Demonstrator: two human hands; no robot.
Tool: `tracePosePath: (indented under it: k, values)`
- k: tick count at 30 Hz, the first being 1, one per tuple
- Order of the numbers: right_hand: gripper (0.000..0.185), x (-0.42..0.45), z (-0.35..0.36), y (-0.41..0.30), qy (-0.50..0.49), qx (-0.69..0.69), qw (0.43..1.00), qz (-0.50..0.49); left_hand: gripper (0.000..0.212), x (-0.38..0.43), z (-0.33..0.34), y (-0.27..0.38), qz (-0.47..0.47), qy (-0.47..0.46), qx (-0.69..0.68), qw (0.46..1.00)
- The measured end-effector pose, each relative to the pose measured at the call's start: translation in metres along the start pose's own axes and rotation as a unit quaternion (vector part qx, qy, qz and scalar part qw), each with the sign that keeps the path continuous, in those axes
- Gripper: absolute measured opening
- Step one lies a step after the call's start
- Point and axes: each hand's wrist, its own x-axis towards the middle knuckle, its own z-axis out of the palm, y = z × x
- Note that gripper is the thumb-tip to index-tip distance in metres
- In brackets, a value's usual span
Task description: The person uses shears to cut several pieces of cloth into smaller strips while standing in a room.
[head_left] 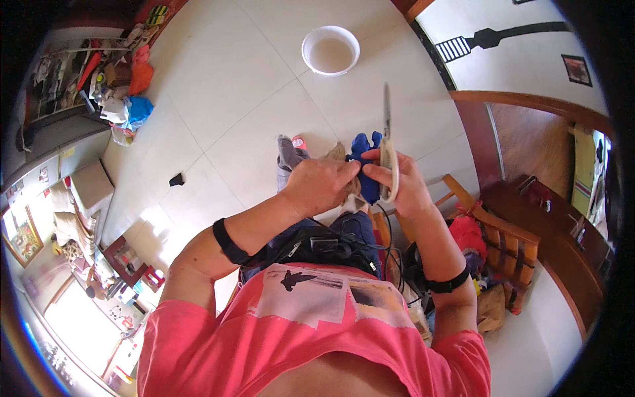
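Note:
In front of my lap, a blue fabric piece with knotted-looking ends is pinched between my two hands. My left hand grips its left edge with thumb and fingers, beside a brownish-grey cloth partly hidden behind that hand. My right hand touches the blue fabric with thumb and forefinger. It also holds a pair of cream-handled scissors, blades pointing away from me. The blades look closed together. What lies under my fingers is hidden.
A white bucket of cloudy liquid stands on the tiled floor ahead. A black scrap lies to the left. Bags sit by a shelf at far left. A wooden chair stands close on my right. Black cables cross my lap.

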Motion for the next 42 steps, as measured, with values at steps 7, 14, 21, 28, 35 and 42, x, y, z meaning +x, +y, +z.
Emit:
tracePosePath:
  k: [7,14,21,28,35,42]
  values:
    - [0.028,0.002,-0.030,0.004,-0.007,0.085,0.996,-0.032,0.017,-0.008,-0.022,-0.020,-0.004,0.020,-0.070,0.997]
    - [0.023,0.035,-0.033,0.028,0.027,-0.167,0.983,-0.069,0.022,-0.026,-0.038,-0.025,0.019,0.043,-0.076,0.996]
    - [0.009,0.053,-0.027,0.059,0.041,-0.275,0.947,-0.159,0.013,-0.037,-0.052,-0.027,-0.155,0.050,-0.133,0.978]
    - [0.018,0.039,-0.084,0.013,0.160,-0.148,0.963,-0.157,0.015,-0.051,-0.058,-0.059,-0.219,0.016,-0.136,0.966]
    - [0.014,0.035,-0.099,-0.008,0.239,-0.164,0.945,-0.154,0.011,-0.049,-0.062,-0.066,-0.255,0.066,-0.227,0.938]
    - [0.016,0.035,-0.107,-0.023,0.234,-0.193,0.918,-0.255,0.019,-0.047,-0.060,-0.065,-0.146,0.074,-0.123,0.979]
